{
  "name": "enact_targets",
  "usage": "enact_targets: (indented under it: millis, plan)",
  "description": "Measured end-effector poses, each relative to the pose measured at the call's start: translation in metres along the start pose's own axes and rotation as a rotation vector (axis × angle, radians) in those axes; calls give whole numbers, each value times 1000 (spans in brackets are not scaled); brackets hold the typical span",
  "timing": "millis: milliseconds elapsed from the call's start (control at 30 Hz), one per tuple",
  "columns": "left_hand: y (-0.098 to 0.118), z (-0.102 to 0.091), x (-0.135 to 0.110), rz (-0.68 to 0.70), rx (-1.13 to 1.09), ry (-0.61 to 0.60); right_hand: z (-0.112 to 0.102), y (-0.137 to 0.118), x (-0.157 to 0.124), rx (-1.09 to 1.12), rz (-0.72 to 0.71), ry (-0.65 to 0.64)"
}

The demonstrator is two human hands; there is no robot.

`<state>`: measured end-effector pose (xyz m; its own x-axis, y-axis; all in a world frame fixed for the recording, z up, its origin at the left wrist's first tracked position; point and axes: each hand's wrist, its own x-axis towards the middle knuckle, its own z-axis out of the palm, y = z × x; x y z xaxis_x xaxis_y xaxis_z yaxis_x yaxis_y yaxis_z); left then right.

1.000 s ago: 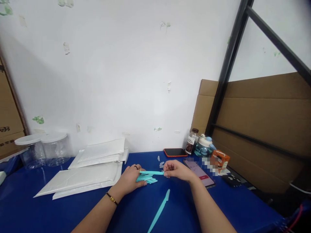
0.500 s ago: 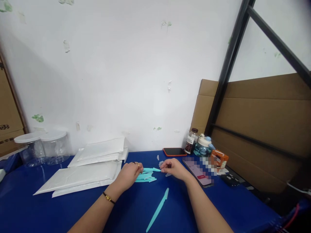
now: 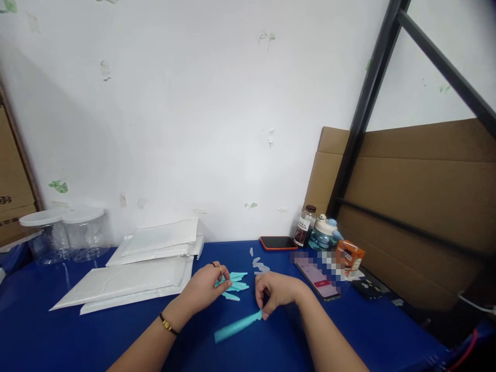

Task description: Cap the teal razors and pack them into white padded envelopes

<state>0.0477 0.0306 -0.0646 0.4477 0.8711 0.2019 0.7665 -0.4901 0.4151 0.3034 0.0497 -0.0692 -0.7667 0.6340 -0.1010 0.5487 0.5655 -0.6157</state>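
A teal eyebrow razor, blurred by motion, slants down-left from my right hand; thumb and fingertips pinch its head end. Over the left part of a small pile of teal eyebrow razors rests my left hand, its fingers curled in. Teal shows between that thumb and the fingers, so it seems to grip a razor, though the fingers partly hide it. Small clear blade caps lie scattered just beyond my right hand.
White padded mailers are stacked on the left, with clear lidded jars behind. An orange-edged phone lies by the wall. To the right are another phone, a dark-capped bottle, a blue water bottle and an orange box.
My right hand has left the razor by the pile, come nearer and taken hold of the single razor lying in front, swinging it round. My left hand has shifted slightly over the pile.
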Motion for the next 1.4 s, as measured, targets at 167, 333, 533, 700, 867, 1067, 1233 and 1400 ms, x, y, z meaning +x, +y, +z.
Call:
enact_targets:
  millis: [167,333,533,700,867,1067,1233,1400]
  plan:
    - [27,3,-11,82,-41,-182,5,-6,5,149,116,44]
    - [24,-2,-9,60,124,-187,0,-5,2,247,83,190]
    - [-7,-16,-10,-31,106,-261,-10,28,-1,107,283,488]
    - [-9,-16,-13,5,14,-250,-9,25,1,-104,206,595]
    - [-12,-16,-13,-6,8,-237,-12,23,-9,-97,185,472]
    - [-9,-7,-15,-6,-16,-340,-14,29,-16,-124,257,342]
    - [-1,-6,-16,-7,-1,-371,-3,29,-6,-134,247,366]
    - [1,-19,-16,-14,-126,-271,5,15,5,98,109,401]
